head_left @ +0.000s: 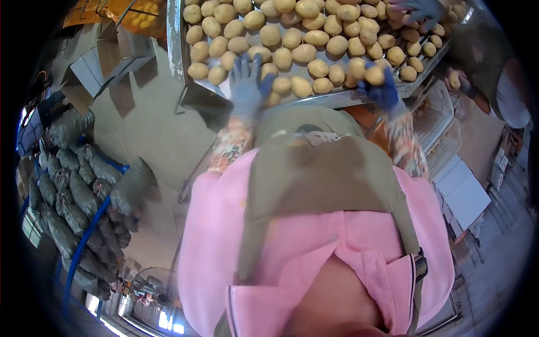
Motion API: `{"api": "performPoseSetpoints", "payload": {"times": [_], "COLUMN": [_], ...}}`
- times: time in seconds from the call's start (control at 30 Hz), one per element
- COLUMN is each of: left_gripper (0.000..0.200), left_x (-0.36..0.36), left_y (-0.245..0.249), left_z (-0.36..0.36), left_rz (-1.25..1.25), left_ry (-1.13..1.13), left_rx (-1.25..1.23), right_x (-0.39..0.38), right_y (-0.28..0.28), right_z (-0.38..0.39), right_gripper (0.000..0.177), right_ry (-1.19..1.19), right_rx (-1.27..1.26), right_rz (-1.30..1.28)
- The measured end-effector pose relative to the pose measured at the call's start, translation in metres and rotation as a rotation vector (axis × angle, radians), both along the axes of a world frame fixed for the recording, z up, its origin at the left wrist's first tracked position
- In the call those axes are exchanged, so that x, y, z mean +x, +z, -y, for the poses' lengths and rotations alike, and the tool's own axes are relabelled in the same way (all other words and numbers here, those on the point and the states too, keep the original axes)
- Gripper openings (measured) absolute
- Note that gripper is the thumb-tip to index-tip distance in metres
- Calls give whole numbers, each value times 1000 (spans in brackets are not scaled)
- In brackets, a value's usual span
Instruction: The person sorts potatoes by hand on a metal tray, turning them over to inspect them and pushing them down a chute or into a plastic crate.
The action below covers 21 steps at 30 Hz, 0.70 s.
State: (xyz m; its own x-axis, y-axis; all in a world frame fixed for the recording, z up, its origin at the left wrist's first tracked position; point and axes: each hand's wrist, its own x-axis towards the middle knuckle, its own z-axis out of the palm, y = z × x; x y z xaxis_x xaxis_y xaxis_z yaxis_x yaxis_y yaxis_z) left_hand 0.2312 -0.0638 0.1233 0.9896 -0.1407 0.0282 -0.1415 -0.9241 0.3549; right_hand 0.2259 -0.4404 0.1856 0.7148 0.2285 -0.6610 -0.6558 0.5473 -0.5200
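Many pale yellow potatoes point(270, 35) lie spread over a metal sorting table point(337, 100). My left hand point(245, 84), in a grey-blue glove, rests with fingers stretched out at the near left side of the table, its fingertips among the potatoes. Toward the near right edge, my right hand point(384, 92) wears a darker blue glove and has its fingers curled round a potato point(374, 75). Another potato point(357, 68) sits right beside that one. Both of my forearms have patterned sleeve covers.
Across the table at the upper right is another person's gloved hand point(422, 11); a further person's hand point(457, 80) holds a potato. White plastic crates point(435, 115) stand at the right. Filled green sacks point(84, 194) are stacked on a blue-framed cart at the left, near cardboard boxes point(106, 62).
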Motion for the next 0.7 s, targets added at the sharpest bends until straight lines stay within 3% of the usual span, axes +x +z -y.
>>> {"api": "performPoseSetpoints", "payload": {"times": [0.07,0.13,0.17,0.2,0.23,0.27,0.3,0.33,0.4,0.43,0.5,0.53,0.6,0.63,0.67,0.7], "left_gripper": [63,67,72,72,71,70,70,69,65,64,64,65,66,66,66,67], "left_x": [-29,-54,-67,-73,-77,-75,-64,-51,-22,-4,35,51,72,76,77,71], "left_y": [12,9,-15,-9,-3,3,7,12,11,10,4,0,-5,3,12,11], "left_z": [-22,-42,-56,-52,-51,-50,-46,-42,-33,-26,-3,12,38,50,60,64], "left_rz": [-64,-192,-217,-136,-68,4,9,75,182,179,126,66,-221,-301,-379,-324], "left_ry": [10,115,222,328,324,318,312,275,217,196,202,219,198,84,-25,-102], "left_rx": [129,2,-297,-139,9,157,146,133,59,-15,-132,-175,-181,-100,-15,-100], "right_x": [-62,-129,-156,-181,-207,-240,-265,-282,-299,-291,-144,-96,-36,-7,6,17], "right_y": [-16,-22,-12,-5,-14,-37,-62,-92,-159,-176,-47,-16,5,-7,-3,-13], "right_z": [29,35,39,46,57,72,90,107,142,151,54,21,-12,-28,-49,-65], "right_gripper": [63,58,55,52,52,50,48,48,36,32,30,32,31,32,30,38], "right_ry": [-102,-294,-457,-612,-620,-681,-736,-742,-771,-759,-556,-469,-308,-306,-133,48], "right_rx": [109,-320,-25,273,265,171,73,68,-623,-960,-1054,-991,-736,-670,-684,-848], "right_rz": [303,315,131,-56,-54,-310,-560,-550,-270,-109,236,272,291,341,544,379]}}
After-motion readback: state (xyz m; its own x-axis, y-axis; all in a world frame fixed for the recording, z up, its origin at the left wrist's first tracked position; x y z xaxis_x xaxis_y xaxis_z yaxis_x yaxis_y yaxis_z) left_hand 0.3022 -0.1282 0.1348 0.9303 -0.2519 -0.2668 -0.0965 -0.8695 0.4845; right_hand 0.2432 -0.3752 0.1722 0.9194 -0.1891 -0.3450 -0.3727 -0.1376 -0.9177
